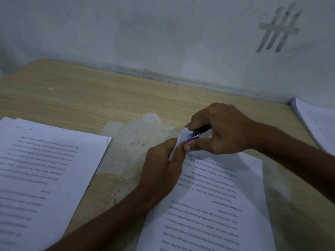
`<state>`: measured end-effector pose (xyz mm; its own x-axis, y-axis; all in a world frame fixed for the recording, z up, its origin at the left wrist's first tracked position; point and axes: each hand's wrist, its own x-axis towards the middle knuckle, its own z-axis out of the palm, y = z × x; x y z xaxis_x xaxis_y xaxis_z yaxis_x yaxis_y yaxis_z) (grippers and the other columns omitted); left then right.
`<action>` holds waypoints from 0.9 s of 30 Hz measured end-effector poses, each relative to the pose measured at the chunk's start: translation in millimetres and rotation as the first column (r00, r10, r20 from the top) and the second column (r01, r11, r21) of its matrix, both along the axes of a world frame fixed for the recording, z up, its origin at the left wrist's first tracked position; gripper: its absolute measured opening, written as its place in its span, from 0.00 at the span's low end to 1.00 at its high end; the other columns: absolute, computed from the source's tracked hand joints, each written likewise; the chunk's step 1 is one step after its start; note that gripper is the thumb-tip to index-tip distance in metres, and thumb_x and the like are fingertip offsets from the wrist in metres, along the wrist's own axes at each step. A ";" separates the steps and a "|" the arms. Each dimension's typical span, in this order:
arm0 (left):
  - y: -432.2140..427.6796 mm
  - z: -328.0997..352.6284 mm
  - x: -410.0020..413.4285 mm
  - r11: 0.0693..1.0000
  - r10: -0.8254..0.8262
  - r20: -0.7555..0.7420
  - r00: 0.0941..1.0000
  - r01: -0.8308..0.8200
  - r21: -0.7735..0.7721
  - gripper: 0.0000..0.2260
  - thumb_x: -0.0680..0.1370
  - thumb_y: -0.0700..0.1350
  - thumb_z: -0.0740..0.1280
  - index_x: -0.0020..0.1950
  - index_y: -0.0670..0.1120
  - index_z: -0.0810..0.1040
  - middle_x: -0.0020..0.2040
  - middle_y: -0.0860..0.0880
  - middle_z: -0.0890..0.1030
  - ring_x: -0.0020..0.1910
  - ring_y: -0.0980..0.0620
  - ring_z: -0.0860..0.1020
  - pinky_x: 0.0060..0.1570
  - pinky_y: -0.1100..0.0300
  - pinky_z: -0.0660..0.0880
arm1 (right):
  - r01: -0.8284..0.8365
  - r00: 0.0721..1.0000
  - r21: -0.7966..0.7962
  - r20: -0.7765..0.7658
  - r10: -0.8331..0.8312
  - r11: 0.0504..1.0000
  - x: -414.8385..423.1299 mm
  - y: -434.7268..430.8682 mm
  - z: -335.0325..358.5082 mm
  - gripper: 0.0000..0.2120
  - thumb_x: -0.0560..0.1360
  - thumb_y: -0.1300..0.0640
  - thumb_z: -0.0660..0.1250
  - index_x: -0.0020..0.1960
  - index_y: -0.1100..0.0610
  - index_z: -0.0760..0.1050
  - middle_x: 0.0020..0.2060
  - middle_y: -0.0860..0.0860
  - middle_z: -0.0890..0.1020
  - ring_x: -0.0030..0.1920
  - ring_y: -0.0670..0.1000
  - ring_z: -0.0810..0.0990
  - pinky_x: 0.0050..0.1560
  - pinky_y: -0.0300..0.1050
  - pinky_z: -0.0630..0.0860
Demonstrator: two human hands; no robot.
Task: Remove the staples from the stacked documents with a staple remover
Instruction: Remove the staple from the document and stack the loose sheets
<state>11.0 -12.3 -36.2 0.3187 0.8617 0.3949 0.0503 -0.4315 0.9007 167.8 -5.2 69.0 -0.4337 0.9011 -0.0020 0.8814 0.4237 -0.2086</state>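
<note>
The raised corner [183, 135] of the document [217, 205], which lies on the table [90, 91] between the left stack [45, 169] and the right stack [320, 124], is pinched by the left hand [163, 160]. The remover [199, 132] is gripped in the right hand [223, 131] and set against that corner, where both hands are brought together.

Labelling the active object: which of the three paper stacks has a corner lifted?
The middle document, its corner pinched up by the left hand; left stack and right stack lie flat.
</note>
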 end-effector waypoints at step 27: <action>-1.7 -0.2 -3.2 0.990 -0.047 0.054 0.997 0.054 -0.133 0.15 0.80 0.47 0.59 0.44 0.40 0.81 0.32 0.47 0.80 0.32 0.48 0.76 0.32 0.55 0.72 | -0.113 0.994 0.049 0.003 0.113 0.992 2.1 -4.5 -0.7 0.24 0.67 0.30 0.60 0.47 0.45 0.82 0.36 0.44 0.82 0.36 0.46 0.79 0.34 0.46 0.74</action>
